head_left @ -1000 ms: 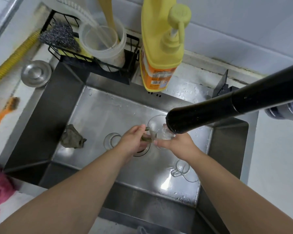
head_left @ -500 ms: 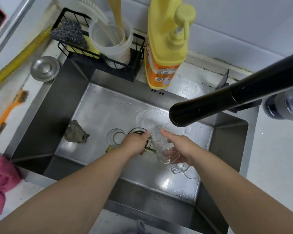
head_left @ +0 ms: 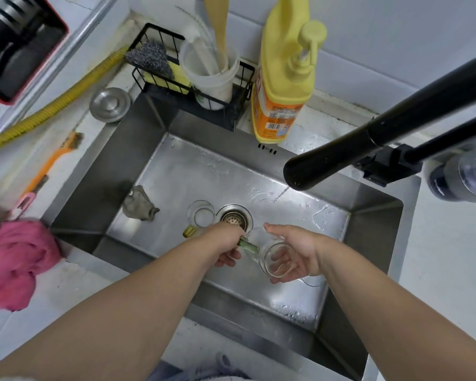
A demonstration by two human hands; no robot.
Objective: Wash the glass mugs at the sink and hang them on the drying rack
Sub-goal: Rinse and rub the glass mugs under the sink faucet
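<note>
Head view: my left hand (head_left: 227,250) pinches the green handle (head_left: 249,246) of a glass mug (head_left: 276,259) tipped on its side low over the sink (head_left: 176,188), near right of the drain (head_left: 234,219). My right hand (head_left: 300,253) cups it, fingers relaxed. Wet glass could slip and knock the mug (head_left: 201,215) standing left of the drain.

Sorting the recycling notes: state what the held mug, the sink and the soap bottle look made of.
Mug: clear glass, see-through, with a green tinted handle.
Sink: brushed stainless steel, going by its grey sheen and reflections.
Soap bottle: probably opaque yellow plastic, glossy.
</note>
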